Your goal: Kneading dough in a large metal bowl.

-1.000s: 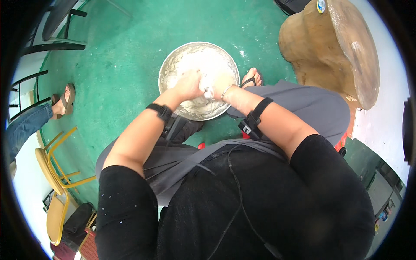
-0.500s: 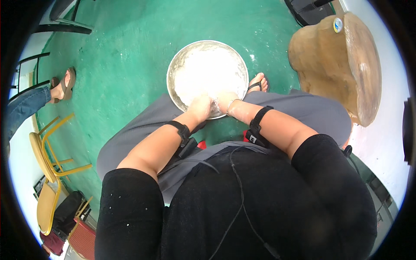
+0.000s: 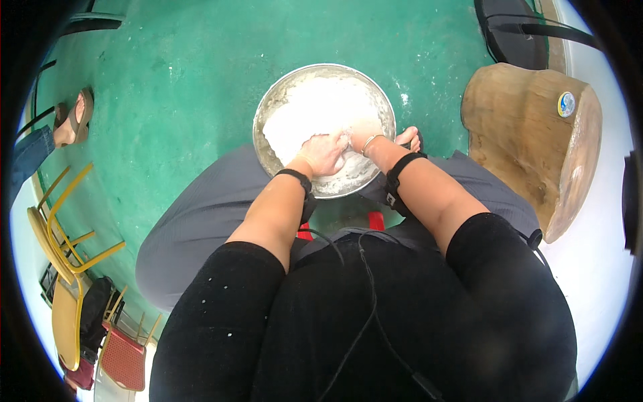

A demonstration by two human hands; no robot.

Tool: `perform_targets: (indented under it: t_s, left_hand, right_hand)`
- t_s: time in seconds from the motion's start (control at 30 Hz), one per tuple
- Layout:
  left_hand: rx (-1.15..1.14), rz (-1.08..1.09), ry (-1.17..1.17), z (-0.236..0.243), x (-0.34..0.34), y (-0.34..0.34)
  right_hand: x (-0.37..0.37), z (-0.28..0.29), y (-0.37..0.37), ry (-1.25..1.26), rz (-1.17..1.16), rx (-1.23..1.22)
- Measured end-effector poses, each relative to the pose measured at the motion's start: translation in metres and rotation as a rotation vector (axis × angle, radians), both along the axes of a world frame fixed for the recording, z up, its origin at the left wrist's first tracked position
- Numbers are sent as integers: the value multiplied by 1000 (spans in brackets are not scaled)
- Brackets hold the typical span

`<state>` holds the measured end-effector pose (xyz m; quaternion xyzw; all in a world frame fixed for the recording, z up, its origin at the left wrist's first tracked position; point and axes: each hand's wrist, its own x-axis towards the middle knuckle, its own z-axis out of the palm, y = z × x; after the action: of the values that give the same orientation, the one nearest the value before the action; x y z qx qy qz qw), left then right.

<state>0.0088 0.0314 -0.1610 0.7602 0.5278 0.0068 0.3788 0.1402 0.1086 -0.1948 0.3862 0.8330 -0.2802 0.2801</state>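
A wide metal bowl (image 3: 269,106) stands on the green floor between my knees, filled with white dough (image 3: 315,107). My left hand (image 3: 323,154) is pressed into the near part of the dough, fingers curled into it. My right hand (image 3: 365,137) lies just beside it, also sunk in the dough and dusted white, a thin bangle at its wrist. Both wrists carry black bands. My toes show by the bowl's right rim.
A big wooden stump (image 3: 529,141) stands to the right, a dark chair (image 3: 516,33) behind it. Another person's sandalled foot (image 3: 74,117) is at far left. A yellow chair (image 3: 63,268) and a red basket (image 3: 124,355) stand at lower left.
The view has shifted so the bowl sits higher and larger. Both hands stay together and have pushed deeper into the near side of the dough.
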Motion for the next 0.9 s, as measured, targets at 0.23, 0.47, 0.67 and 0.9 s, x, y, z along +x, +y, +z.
perform_targets:
  t_s: [0.23,0.47,0.67,0.9]
  left_hand:
    - [63,120,-35,12,4,12]
    - [-256,567,-371,47,-67,81]
    - [-13,886,-120,35,-99,41]
    - [159,689,-44,25,-103,23]
  right_hand:
    - [-5,23,21,-129,32,-25]
    - [-48,44,75,397,6,-64]
    - [-116,53,31,138,175,-95]
    - [-80,33,10,272,481,226]
